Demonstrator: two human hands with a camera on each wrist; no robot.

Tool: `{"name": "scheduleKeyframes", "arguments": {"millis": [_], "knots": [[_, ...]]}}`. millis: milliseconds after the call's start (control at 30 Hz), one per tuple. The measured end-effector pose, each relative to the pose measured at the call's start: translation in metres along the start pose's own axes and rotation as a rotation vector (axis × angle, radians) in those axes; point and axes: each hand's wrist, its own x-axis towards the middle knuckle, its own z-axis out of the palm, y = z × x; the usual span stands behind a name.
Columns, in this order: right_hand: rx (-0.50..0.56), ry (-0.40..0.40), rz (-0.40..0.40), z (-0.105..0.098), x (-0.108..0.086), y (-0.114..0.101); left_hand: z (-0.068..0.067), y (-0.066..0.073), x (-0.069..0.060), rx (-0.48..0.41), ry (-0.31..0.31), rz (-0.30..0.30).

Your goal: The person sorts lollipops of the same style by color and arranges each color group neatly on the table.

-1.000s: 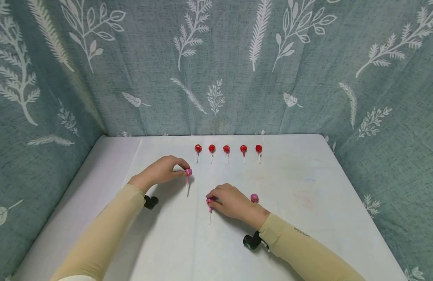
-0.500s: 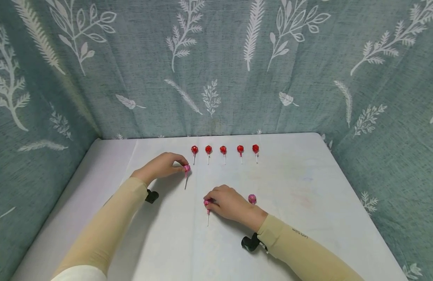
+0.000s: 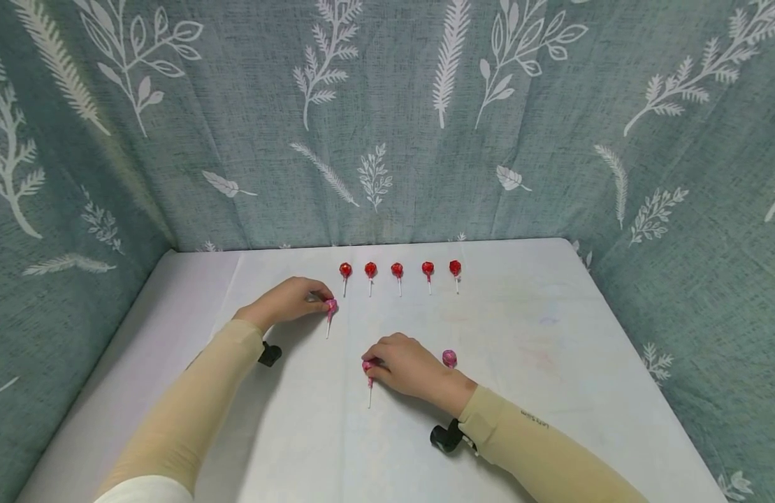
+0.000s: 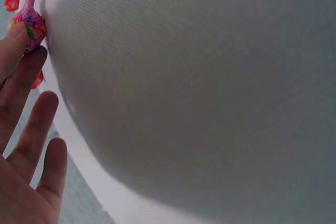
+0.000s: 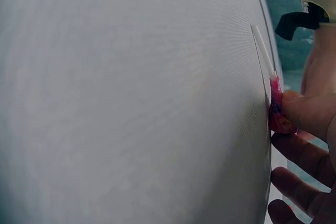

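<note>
The red lollipop row seems complete. In front of it, left hand pinches one pink lollipop, right hand the second pink lollipop; third pink lollipop lies ungripped, probably remaining.

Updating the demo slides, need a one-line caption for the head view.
Left hand pinches one pink lollipop, right hand another pink lollipop, with five red lollipops in a row beyond.

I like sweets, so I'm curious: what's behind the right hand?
A lollipop: its round pink top peeks out just beyond the right hand. Its stick can't be seen, nor can anything else the hand covers there.
</note>
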Motion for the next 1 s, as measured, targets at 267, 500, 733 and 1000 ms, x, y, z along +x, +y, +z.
{"name": "scheduleKeyframes", "arguments": {"millis": [267, 500, 733, 1000], "knots": [[-0.003, -0.002, 0.007, -0.001, 0.0, -0.001, 0.0, -0.002, -0.001, -0.02, 0.001, 0.003], [0.005, -0.017, 0.015, -0.002, 0.003, -0.002, -0.001, -0.005, 0.0, 0.001, -0.004, 0.007], [0.023, -0.06, 0.044, -0.005, 0.006, -0.001, 0.001, -0.005, 0.0, -0.002, -0.002, 0.006], [0.069, -0.07, 0.087, -0.016, 0.012, 0.003, 0.0, -0.003, -0.001, -0.009, -0.002, 0.027]]}}
